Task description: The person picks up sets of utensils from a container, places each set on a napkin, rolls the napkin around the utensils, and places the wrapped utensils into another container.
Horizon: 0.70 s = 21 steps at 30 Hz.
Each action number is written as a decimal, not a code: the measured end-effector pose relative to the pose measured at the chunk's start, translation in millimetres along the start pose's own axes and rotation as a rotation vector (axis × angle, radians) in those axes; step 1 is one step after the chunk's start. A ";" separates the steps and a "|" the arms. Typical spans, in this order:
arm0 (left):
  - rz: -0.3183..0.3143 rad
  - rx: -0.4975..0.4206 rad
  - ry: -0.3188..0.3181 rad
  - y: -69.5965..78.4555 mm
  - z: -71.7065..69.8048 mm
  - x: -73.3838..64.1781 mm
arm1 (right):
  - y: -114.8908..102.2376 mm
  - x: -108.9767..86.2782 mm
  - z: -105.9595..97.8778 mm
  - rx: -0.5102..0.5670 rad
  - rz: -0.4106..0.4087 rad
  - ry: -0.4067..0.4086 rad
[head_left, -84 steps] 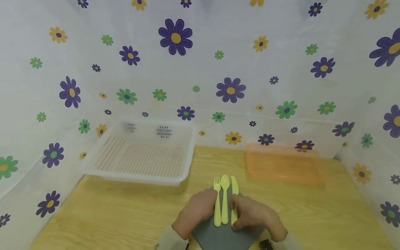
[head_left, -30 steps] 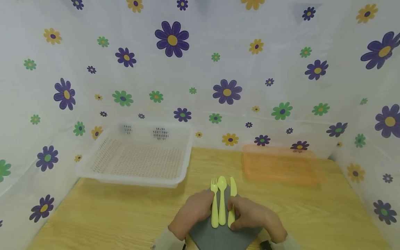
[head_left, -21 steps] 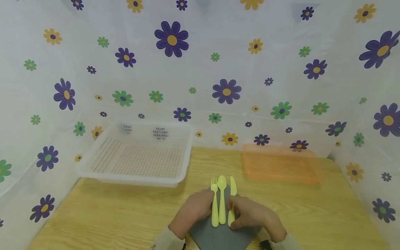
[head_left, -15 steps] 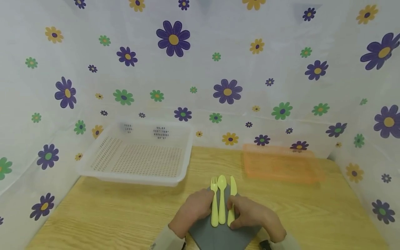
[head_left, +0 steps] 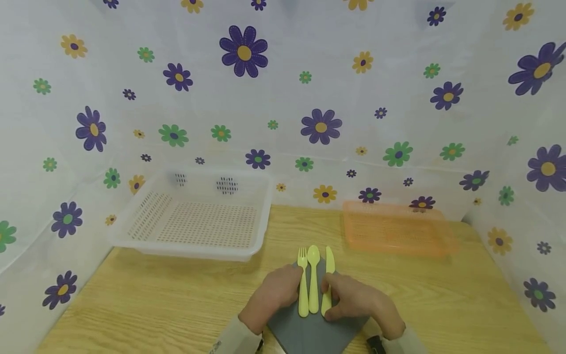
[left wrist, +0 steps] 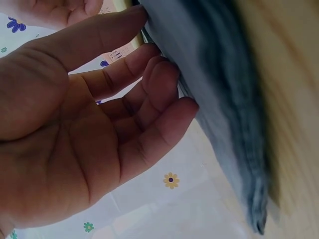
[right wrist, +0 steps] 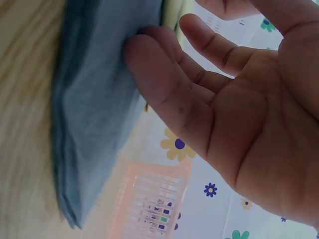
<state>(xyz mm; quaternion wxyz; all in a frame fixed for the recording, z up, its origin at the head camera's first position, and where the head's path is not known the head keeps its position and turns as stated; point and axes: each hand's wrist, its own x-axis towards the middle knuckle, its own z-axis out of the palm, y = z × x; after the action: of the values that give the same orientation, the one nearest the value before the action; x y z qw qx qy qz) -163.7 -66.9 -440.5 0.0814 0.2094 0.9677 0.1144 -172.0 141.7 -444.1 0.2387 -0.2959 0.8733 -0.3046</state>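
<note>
Nearest you, the grey napkin [head_left: 309, 329] lies on the wooden table [head_left: 155, 305], turned like a diamond; its near corner runs off the bottom edge of the head view, so you cannot see where it ends. Your wrists and sleeves are cut off there too.

Your left hand [head_left: 271, 295] rests on the napkin's left side, with its fingers [left wrist: 149, 94] only loosely bent and laid against the cloth; it grips nothing. Your right hand [head_left: 358, 305] rests on the right side, its fingertips [right wrist: 149, 55] pressing the cloth beside the knife [head_left: 328, 280]. From the head view you cannot tell whether that hand touches the knife's handle, since the hand hides the lower part of it. The two hands sit close together, apart only by the row of cutlery.

Between them lie a yellow fork [head_left: 302, 287], a spoon [head_left: 313, 278] and the knife, side by side and pointing away from you, their heads reaching past the napkin's far corner. In both wrist views the cutlery is almost wholly hidden behind the cloth and the fingers, and the table there is blurred.

Farther off, a white perforated tray [head_left: 194, 216] stands at the left, and an orange tray [head_left: 398, 231] at the right, near the flowered backdrop [head_left: 283, 98].
</note>
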 end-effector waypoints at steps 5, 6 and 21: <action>-0.010 0.024 0.004 2.7 -0.5 -1.4 | -2.3 -5.4 -1.8 0.021 -0.006 0.000; -0.010 0.030 0.004 3.2 -0.2 -1.4 | -2.8 -6.7 -2.2 0.016 -0.007 0.003; 0.038 0.048 -0.081 -3.6 -2.5 -21.7 | -18.7 -20.5 2.2 -0.033 -0.027 -0.010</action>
<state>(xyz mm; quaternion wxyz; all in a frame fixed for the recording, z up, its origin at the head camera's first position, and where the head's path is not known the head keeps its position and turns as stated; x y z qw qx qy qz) -146.0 -79.7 -436.7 0.1134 0.2342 0.9619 0.0839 -149.2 142.4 -428.2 0.2340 -0.3129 0.8730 -0.2920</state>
